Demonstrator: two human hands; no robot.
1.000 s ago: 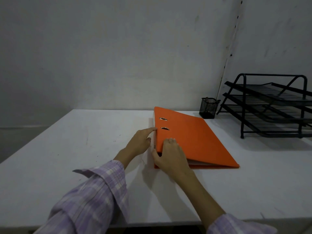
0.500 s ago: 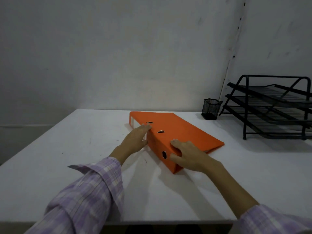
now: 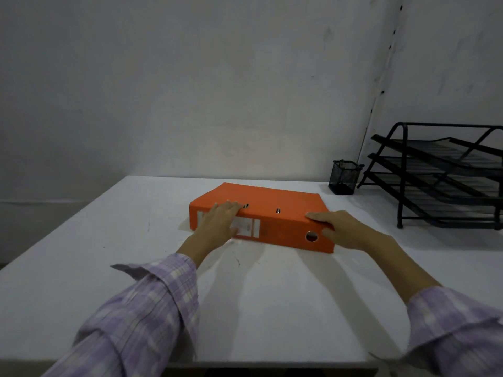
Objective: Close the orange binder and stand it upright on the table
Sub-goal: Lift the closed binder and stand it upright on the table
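A white table [image 3: 81, 268] fills the lower part of the view, its top marked with a few faint dark scuffs near the middle and toward the left side. At the far right corner of the table stands a small black mesh pen cup [image 3: 343, 177], close to the back edge. Just beside it, further along the right edge, sits a black wire letter tray [image 3: 441, 175] with three stacked tiers tilted toward the front; its right part runs out of view. Cup and tray stand apart, with a narrow gap between them. Behind the table rises a plain grey wall [image 3: 217, 77], and a vertical seam with small dark holes runs down it above the cup.
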